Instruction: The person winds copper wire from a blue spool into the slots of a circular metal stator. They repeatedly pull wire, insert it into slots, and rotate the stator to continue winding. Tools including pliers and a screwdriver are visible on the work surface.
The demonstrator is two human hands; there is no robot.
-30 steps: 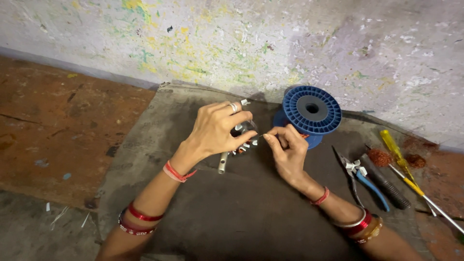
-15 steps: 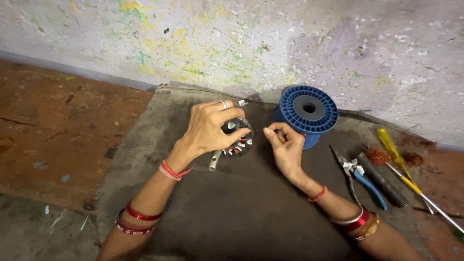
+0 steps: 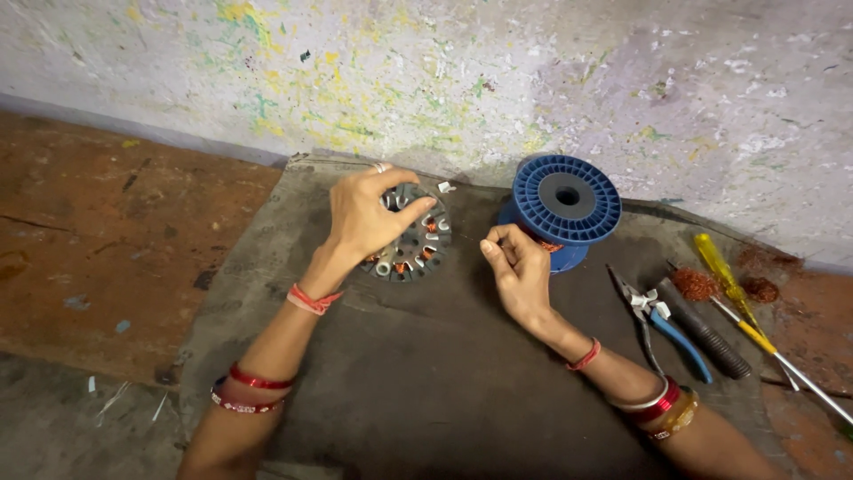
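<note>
Left hand (image 3: 364, 218) arched, grip clasping round stator (image 3: 413, 240); right hand (image 3: 515, 271) grip pinched shut beside blue spool (image 3: 567, 197).

Rear boundary: a rough plastered wall (image 3: 622, 80), pale grey with yellow and green paint flecks. Floor (image 3: 107, 231): worn reddish-brown surface (cracked, stained). A dark grey mat (image 3: 426, 382) covers the floor against the wall. Lighting is even and diffuse.

We see the scene in soft, even daylight, moderately bright, with no glare. Only faint, short shadows lie under the left hand (image 3: 366, 216) and right hand (image 3: 517, 272) on the dark mat (image 3: 426, 373). Focus is sharp at the centre; the wide lens bends and slightly softens the edges.
</note>
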